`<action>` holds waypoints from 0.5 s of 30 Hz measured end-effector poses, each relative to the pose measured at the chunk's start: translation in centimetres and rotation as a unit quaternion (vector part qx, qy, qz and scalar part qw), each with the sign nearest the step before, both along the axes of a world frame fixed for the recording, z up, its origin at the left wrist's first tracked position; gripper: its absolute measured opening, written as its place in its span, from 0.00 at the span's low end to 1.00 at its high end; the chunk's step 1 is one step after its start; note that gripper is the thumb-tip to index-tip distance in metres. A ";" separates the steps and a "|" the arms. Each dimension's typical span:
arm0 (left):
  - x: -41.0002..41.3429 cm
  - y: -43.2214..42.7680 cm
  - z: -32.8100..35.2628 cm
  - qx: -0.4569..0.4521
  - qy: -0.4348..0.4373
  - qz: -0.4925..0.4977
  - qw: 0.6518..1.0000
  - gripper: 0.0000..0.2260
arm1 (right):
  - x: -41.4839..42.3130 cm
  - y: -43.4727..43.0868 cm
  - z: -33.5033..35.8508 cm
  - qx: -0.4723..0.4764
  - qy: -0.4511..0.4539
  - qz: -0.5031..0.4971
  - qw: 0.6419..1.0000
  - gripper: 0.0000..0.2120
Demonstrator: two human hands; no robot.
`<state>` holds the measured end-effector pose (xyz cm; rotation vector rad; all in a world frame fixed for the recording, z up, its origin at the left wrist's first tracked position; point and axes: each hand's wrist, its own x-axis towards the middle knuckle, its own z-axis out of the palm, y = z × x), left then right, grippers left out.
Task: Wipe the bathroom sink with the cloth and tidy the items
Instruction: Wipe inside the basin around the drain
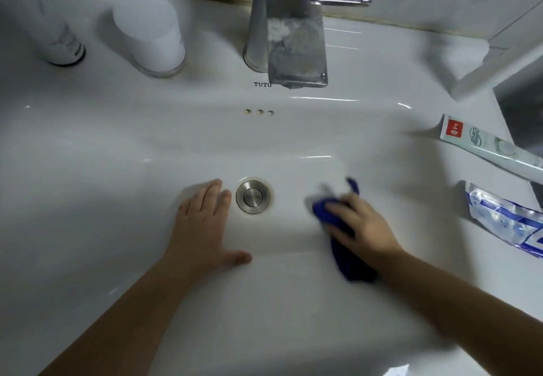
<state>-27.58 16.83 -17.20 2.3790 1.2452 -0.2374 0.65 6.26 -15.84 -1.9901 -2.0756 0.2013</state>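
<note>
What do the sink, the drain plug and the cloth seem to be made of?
Sink: probably glazed ceramic, white and glossy with sharp highlights. Drain plug: brushed metal, likely steel, dull grey sheen. Cloth: soft blue fabric, maybe microfibre; it bunches under the right hand.

The right hand (363, 224) pressed a blue cloth (343, 240) on the white sink (117, 187) floor; the left hand (205, 222) lay flat beside the drain plug (253, 197).

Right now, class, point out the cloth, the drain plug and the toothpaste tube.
cloth (352, 267): head view, its lower trailing fold.
drain plug (253, 197): head view, centre of its metal cap.
toothpaste tube (486, 145): head view, middle of its printed body.
</note>
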 end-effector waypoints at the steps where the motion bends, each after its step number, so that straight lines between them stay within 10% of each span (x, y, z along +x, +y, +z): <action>1: 0.1 0.0 0.2 0.000 -0.003 0.000 1.000 0.52 | 0.3 -1.6 0.6 -0.015 -0.007 0.044 0.999 0.15; 8: 0.0 0.1 0.4 0.003 0.025 -0.017 1.000 0.51 | 1.8 7.2 -0.2 0.053 -0.106 -0.153 0.981 0.15; 15: 0.3 0.2 0.3 -0.011 0.028 -0.021 0.999 0.53 | 2.5 -1.7 3.6 -0.068 -0.191 -0.059 0.977 0.19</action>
